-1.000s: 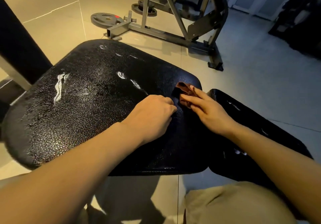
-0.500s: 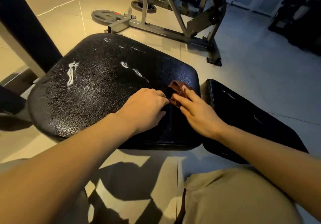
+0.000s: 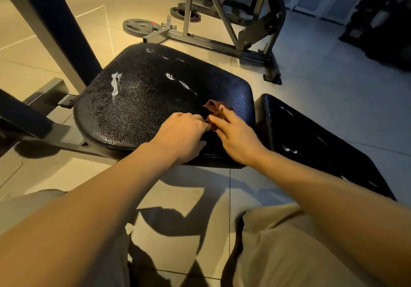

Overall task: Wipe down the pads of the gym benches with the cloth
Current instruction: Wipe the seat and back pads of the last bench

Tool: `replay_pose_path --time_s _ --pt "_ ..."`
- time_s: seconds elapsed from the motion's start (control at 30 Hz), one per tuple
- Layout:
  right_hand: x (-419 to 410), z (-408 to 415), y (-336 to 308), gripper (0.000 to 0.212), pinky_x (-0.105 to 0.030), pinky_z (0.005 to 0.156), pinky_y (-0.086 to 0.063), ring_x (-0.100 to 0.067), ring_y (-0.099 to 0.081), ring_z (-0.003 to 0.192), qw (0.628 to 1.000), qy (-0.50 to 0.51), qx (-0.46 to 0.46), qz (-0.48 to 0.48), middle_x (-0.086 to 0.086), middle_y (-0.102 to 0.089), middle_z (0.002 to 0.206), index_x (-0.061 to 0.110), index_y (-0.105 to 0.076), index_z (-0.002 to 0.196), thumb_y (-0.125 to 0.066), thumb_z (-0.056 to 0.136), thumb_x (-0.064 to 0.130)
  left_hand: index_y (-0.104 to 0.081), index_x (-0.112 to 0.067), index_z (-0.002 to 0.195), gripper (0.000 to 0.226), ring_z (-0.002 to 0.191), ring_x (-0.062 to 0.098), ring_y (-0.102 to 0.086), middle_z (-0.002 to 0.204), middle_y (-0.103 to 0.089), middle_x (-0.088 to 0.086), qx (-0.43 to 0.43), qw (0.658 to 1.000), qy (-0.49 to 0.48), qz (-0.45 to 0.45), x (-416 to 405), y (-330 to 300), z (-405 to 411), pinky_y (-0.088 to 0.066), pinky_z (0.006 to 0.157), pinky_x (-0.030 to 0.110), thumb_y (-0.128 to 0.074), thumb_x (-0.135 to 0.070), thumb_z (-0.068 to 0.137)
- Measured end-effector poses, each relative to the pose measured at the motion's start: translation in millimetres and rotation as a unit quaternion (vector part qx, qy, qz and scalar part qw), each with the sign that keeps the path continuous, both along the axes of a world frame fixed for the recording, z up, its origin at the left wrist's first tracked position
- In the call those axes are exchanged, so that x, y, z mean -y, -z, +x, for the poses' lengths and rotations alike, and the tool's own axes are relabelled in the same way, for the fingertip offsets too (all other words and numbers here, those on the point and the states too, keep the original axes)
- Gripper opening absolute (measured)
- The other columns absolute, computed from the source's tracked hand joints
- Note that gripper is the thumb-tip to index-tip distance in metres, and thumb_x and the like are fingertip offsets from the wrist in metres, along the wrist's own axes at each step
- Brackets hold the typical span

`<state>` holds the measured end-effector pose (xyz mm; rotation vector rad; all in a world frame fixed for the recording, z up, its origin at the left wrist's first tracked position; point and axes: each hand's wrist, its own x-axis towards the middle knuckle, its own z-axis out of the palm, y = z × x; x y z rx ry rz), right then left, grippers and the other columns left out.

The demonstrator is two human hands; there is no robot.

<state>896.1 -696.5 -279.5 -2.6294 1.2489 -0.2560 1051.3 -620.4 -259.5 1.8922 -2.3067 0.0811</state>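
Note:
A small reddish-brown cloth (image 3: 214,107) lies near the right end of the black, pebbled seat pad (image 3: 142,99). My right hand (image 3: 236,134) lies on it with fingers extended, pressing it to the pad. My left hand (image 3: 183,134) sits just left of it with curled fingers meeting the cloth's near edge; whether they pinch it is hidden. A second black pad (image 3: 311,139), the back pad, slopes away to the right, apart from both hands. Most of the cloth is covered by my fingers.
A grey steel machine frame (image 3: 222,42) stands on the tiled floor beyond the pad, with weight plates (image 3: 140,26) beside it. A dark post (image 3: 55,26) and bench frame bars rise at the left. My knees in beige shorts (image 3: 289,253) are below.
The view has pulled back, so the pad looks smaller and farther away. Both hands have stayed together on the cloth at the pad's right end.

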Motion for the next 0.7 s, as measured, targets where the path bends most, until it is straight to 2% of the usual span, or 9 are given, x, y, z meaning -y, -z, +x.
replay_pose_path --time_s 0.07,0.13,0.23,0.33,0.4,0.57,0.63,0.7 --pt "-6.9 -9.4 0.8 0.046 -0.043 0.119 -0.022 -0.025 -0.015 0.148 0.999 -0.033 -0.007 -0.012 0.000 -0.015 0.162 0.031 -0.035 0.148 -0.040 0.103 0.026 -0.056 -0.026 0.130 0.041 0.120 0.022 -0.052 0.132 -0.056 0.000 0.001 1.000 -0.010 0.003 -4.4 -1.6 -0.8 -0.038 0.102 0.039 -0.055 -0.035 0.091" --pt "1.6 -18.0 -1.0 0.044 -0.042 0.115 -0.030 -0.024 -0.024 0.145 0.999 -0.023 -0.006 -0.038 0.002 -0.019 0.161 0.035 -0.039 0.146 -0.041 0.103 0.029 -0.056 -0.027 0.130 0.040 0.120 0.024 -0.052 0.133 -0.055 0.000 0.007 1.000 -0.020 0.011 -8.3 -2.9 -1.5 -0.040 0.100 0.039 -0.056 -0.035 0.091" --pt "11.0 -26.6 -2.1 0.041 -0.040 0.112 -0.033 -0.025 -0.031 0.142 0.995 0.092 0.046 -0.017 0.003 -0.022 0.160 0.034 -0.045 0.143 -0.042 0.103 0.027 -0.051 -0.028 0.136 0.045 0.122 0.025 -0.050 0.136 -0.052 0.000 0.008 0.999 -0.039 0.029 -14.2 -3.6 -5.6 -0.039 0.097 0.039 -0.057 -0.034 0.092" --pt "4.3 -21.8 0.9 0.041 -0.040 0.115 -0.028 -0.026 -0.027 0.143 0.988 0.141 0.058 -0.013 0.001 -0.021 0.160 0.028 -0.047 0.143 -0.042 0.102 0.023 -0.050 -0.027 0.136 0.047 0.121 0.026 -0.050 0.134 -0.053 0.001 0.023 0.998 -0.051 0.030 -20.8 -1.6 -8.7 -0.040 0.094 0.039 -0.058 -0.035 0.091" --pt "-9.2 -14.4 0.2 0.042 -0.041 0.118 -0.025 -0.026 -0.024 0.145 0.990 0.130 0.061 -0.011 -0.001 -0.022 0.160 0.027 -0.047 0.143 -0.044 0.102 0.023 -0.051 -0.027 0.135 0.046 0.120 0.026 -0.051 0.132 -0.053 0.001 0.032 0.997 -0.059 0.024 -25.3 -0.3 -8.8 -0.040 0.094 0.039 -0.059 -0.036 0.090" --pt "-45.2 -8.8 3.1 0.044 -0.043 0.119 -0.022 -0.024 -0.015 0.148 0.999 -0.007 0.051 -0.005 -0.001 -0.020 0.161 0.027 -0.043 0.145 -0.045 0.102 0.020 -0.049 -0.031 0.136 0.049 0.123 0.025 -0.049 0.136 -0.051 -0.001 0.030 0.996 -0.078 0.027 -40.8 -0.3 -2.1 -0.037 0.099 0.039 -0.060 -0.034 0.089" --pt "-41.6 -20.8 0.3 0.045 -0.040 0.118 -0.024 -0.022 -0.017 0.147 0.999 -0.018 0.035 -0.006 0.002 -0.018 0.161 0.030 -0.042 0.145 -0.045 0.102 0.019 -0.047 -0.032 0.138 0.051 0.125 0.024 -0.047 0.138 -0.049 -0.001 0.025 0.995 -0.088 0.039 -46.6 -2.3 3.0 -0.036 0.100 0.039 -0.060 -0.035 0.090" --pt "-31.5 -38.1 0.0 0.043 -0.034 0.115 -0.026 -0.020 -0.023 0.145 0.999 0.019 0.042 0.001 0.003 -0.020 0.160 0.030 -0.046 0.143 -0.046 0.101 0.017 -0.044 -0.032 0.141 0.053 0.127 0.024 -0.046 0.141 -0.047 -0.001 0.011 0.994 -0.099 0.053 -51.2 -3.3 7.5 -0.035 0.102 0.038 -0.061 -0.034 0.090"
